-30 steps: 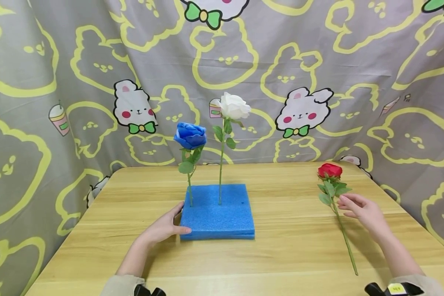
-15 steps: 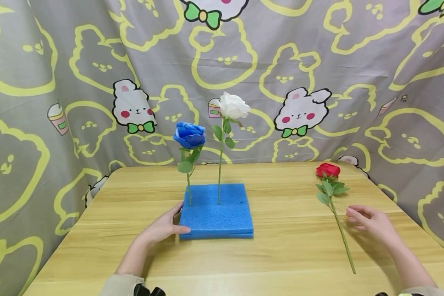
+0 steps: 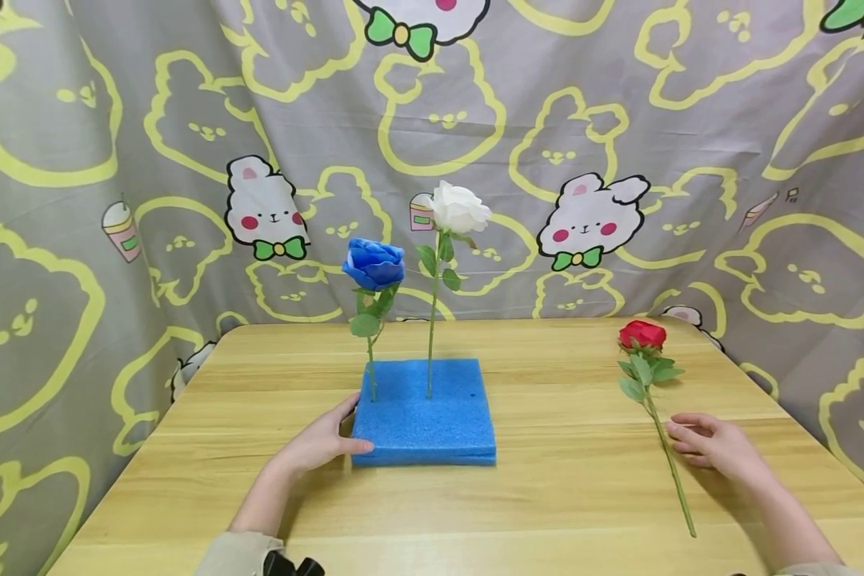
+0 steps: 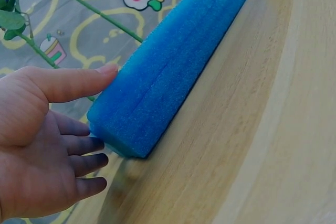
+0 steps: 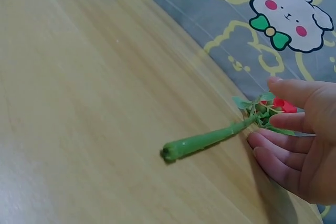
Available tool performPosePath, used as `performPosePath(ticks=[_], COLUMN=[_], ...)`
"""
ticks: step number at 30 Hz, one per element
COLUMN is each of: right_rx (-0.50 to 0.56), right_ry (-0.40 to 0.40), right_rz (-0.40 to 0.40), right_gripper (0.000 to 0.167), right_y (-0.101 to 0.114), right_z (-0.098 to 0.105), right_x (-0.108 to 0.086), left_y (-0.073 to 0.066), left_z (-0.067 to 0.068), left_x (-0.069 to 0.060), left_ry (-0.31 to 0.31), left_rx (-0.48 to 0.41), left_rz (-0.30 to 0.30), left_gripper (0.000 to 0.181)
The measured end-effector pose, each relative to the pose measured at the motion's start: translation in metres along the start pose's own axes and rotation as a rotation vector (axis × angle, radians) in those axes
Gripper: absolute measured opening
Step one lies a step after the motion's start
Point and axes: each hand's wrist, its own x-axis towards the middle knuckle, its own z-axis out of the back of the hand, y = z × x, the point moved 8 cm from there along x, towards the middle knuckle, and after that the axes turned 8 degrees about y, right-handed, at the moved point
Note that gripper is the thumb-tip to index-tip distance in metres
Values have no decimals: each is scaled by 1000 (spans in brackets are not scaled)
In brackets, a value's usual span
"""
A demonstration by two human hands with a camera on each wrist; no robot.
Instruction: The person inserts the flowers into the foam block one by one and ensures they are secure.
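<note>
A blue foam block (image 3: 425, 432) lies on the table, with a blue rose (image 3: 374, 264) and a white rose (image 3: 459, 208) standing upright in it. My left hand (image 3: 317, 442) rests at the block's left front corner. In the left wrist view its thumb (image 4: 79, 83) touches the block's edge and its fairly straight fingers lie along the end. On the right, a red rose (image 3: 642, 336) lies on the table, its green stem (image 5: 205, 141) pointing toward me. Beside that stem is my right hand (image 3: 720, 450), fingers loosely bent and holding nothing; whether the fingertips touch the stem I cannot tell.
The wooden table (image 3: 562, 496) reaches back to a grey patterned curtain (image 3: 518, 64), which also hangs at both sides. A small dark hole (image 3: 473, 395) shows in the block's top, near its right side.
My right hand has drawn back from the red rose's leaves toward me and now lies lower along the stem. The left hand and the foam block stay in place.
</note>
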Motion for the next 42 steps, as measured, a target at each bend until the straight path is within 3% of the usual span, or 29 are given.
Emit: performPosePath(ticks=[10,23,29,35,42], right_rx=[-119,-256,-307,-322,-252], right_ry=[45,-29,-56,-71,-72], right_rz=[-27,1,-24,-61,-89], right_gripper=[59,59,55,52,48], right_y=[2,13,15,16,13], right_z=[-4,-9,-9,-7,-7], right_x=[2,6,6,6,6], left_y=[1,0,0,0,-1], left_z=[1,1,1,1,1], left_x=[1,-2,-1,0,0], left_ry=[-5,-7,-4,-5,-3], left_rx=[8,-5,-4,4,-11], left_rz=[1,7,8,-1,-4], left_gripper=[94,93,94,94,94])
